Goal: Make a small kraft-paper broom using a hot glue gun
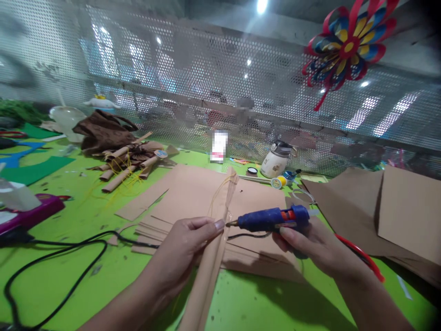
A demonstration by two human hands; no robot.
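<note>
the left hand [191, 241] is closed on a long brown paper roll [209, 269], thumb on top, above a stack of brown paper [262, 193] on the green table [86, 280]. the roll's long axis runs from the near edge to the far side, leaning slightly right at its far end. the right hand [313, 246] is clamped around a blue glue gun [263, 219], which lies crosswise, its nozzle pointing left at the roll, just beside the left thumb.
</note>
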